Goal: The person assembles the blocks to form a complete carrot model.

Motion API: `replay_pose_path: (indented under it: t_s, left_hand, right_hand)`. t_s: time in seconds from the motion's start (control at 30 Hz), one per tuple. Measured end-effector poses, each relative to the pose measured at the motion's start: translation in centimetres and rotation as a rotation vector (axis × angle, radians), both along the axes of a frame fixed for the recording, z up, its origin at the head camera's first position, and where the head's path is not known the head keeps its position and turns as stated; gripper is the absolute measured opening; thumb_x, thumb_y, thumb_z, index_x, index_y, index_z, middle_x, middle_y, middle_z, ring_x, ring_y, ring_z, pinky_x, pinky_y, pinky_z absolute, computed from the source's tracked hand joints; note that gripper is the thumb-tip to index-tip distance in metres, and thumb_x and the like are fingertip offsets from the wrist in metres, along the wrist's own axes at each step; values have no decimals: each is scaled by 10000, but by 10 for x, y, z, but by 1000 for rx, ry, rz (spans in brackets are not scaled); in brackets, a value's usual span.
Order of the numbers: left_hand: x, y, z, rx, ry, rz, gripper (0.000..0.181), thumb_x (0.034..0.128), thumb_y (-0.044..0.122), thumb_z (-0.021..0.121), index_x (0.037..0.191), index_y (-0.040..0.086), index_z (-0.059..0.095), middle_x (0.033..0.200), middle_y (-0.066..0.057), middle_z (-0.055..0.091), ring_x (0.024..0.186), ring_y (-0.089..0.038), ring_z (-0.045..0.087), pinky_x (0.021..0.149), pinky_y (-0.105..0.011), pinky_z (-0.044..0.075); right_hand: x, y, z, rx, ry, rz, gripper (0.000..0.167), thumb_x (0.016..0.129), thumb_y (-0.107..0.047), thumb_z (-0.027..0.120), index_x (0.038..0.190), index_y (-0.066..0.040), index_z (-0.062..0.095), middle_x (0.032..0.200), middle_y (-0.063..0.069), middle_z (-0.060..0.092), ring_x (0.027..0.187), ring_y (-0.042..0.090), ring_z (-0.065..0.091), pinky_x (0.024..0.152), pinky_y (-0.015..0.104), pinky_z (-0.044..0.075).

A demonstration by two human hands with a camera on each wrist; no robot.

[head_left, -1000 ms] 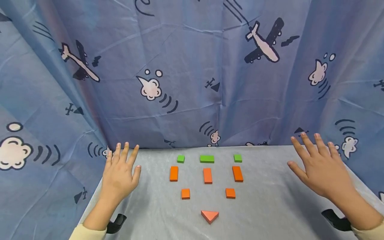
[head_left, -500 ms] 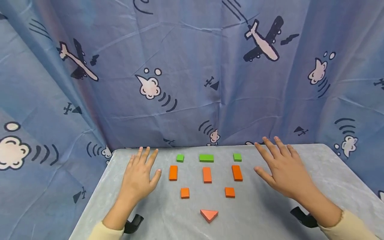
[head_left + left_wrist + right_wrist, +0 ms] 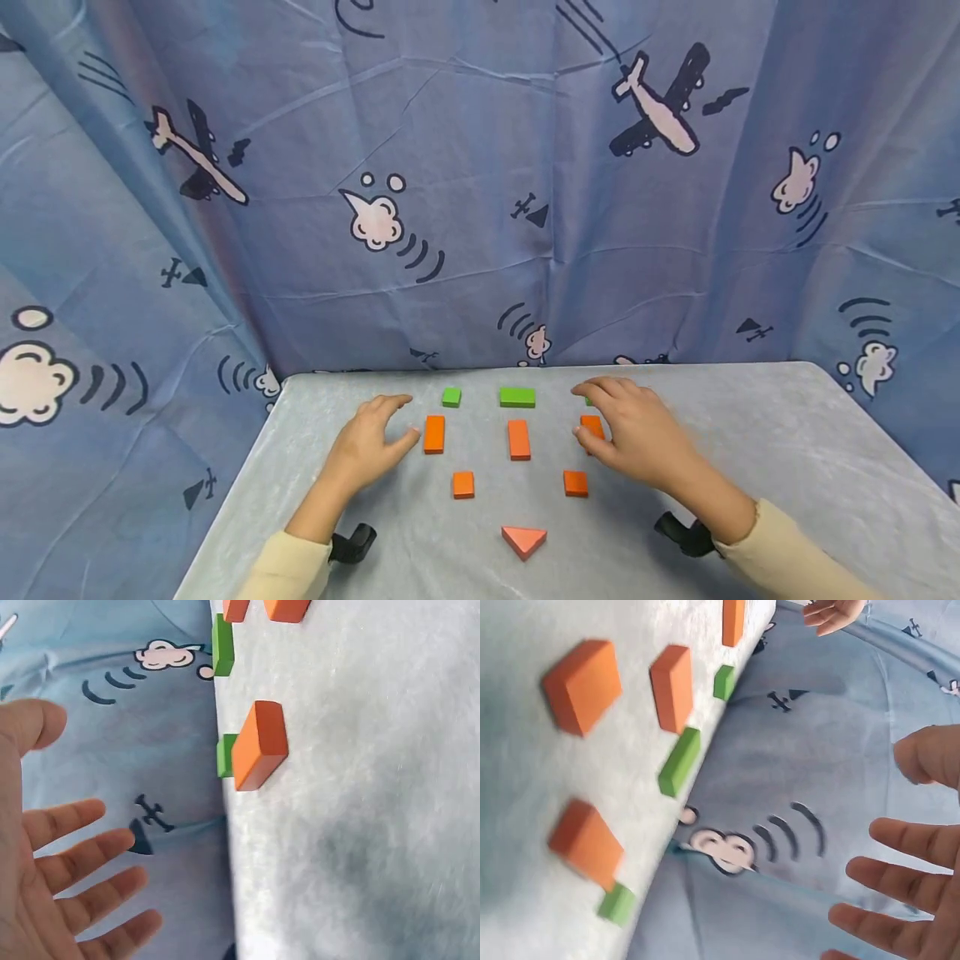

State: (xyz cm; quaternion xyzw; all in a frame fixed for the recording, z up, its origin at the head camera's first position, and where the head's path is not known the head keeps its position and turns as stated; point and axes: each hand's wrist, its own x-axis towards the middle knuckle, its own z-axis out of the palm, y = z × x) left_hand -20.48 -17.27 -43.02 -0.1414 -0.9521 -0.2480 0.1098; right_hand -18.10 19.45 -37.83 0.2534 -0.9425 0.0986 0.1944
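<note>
My left hand (image 3: 367,446) hovers just left of an upright-lying orange rectangular block (image 3: 434,435), thumb and fingers spread apart around nothing. Over the right-hand orange block (image 3: 592,426) hangs my right hand (image 3: 637,433), partly covering it and the small green block (image 3: 588,401) behind. Between the hands lie a long green block (image 3: 517,397) and a middle orange block (image 3: 519,440). A small green block (image 3: 452,397) sits at the back left. Nearer are two small orange square blocks, a left one (image 3: 463,485) and a right one (image 3: 575,483), and a coral triangular block (image 3: 524,540).
A pale grey cloth (image 3: 420,550) covers the table beneath the blocks. Behind it and at both sides hangs a blue curtain (image 3: 465,333) printed with planes and clouds. Black wrist mounts show under the left wrist (image 3: 352,544) and the right wrist (image 3: 686,533).
Both hands have moved inward from the table's sides toward the outer orange blocks. Their straight, spread fingers have bent a little. The blocks have stayed in place.
</note>
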Motion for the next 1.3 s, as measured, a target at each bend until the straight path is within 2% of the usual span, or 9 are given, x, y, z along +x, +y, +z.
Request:
replay_pose_path:
  t_s: [0.17, 0.33, 0.4, 0.5, 0.77, 1.03, 1.3]
  left_hand:
    - [-9, 2, -12, 73, -126, 1, 507, 867, 393, 662, 1314, 168, 577, 1263, 2, 599, 1123, -213, 583, 909, -442, 493]
    - [-13, 5, -20, 97, -239, 10, 552, 846, 389, 691, 1335, 170, 562, 1310, 14, 559, 1089, -194, 582, 855, -411, 501]
    - [-15, 7, -22, 127, -270, 7, 577, 833, 365, 714, 1344, 153, 551, 1319, -7, 545, 1079, -204, 586, 837, -400, 507]
    - [-17, 9, -26, 179, -287, -1, 604, 813, 317, 745, 1341, 108, 540, 1292, -65, 544, 1041, -226, 597, 806, -381, 519]
    - [-25, 17, -33, 292, -346, 10, 685, 737, 223, 814, 1331, 32, 531, 1227, -151, 544, 941, -204, 591, 756, -323, 517]
    - [-31, 21, -42, 276, -409, 46, 733, 703, 226, 850, 1337, 42, 531, 1200, -123, 544, 870, -154, 540, 715, -291, 478]
    - [-39, 22, -45, 262, -429, 28, 689, 695, 200, 853, 1299, 41, 563, 1200, -141, 557, 795, -139, 530, 674, -276, 456]
  right_hand:
    - [-13, -11, -14, -123, -161, 17, 390, 822, -291, 717, 1163, -118, 641, 1147, 41, 656, 1010, 242, 625, 839, 457, 525]
    - [-25, -25, -30, -331, -428, 27, 358, 849, -224, 703, 1180, -109, 629, 1164, 66, 634, 984, 235, 626, 826, 407, 537]
    - [-29, -31, -35, -411, -521, 21, 349, 853, -195, 695, 1180, -94, 628, 1156, 91, 631, 958, 238, 632, 806, 392, 544]
    - [-34, -39, -42, -476, -603, 8, 365, 840, -171, 700, 1185, -78, 625, 1173, 143, 620, 938, 237, 635, 785, 376, 553]
    - [-43, -56, -60, -472, -682, -42, 508, 765, -145, 771, 1234, -52, 599, 1218, 182, 583, 922, 238, 615, 724, 336, 540]
    - [-48, -66, -73, -472, -757, -98, 618, 690, -113, 846, 1251, -57, 594, 1205, 150, 578, 791, 157, 537, 663, 286, 474]
    - [-51, -71, -77, -423, -725, -140, 586, 660, -73, 858, 1198, -62, 626, 1156, 120, 578, 777, 159, 512, 671, 284, 449]
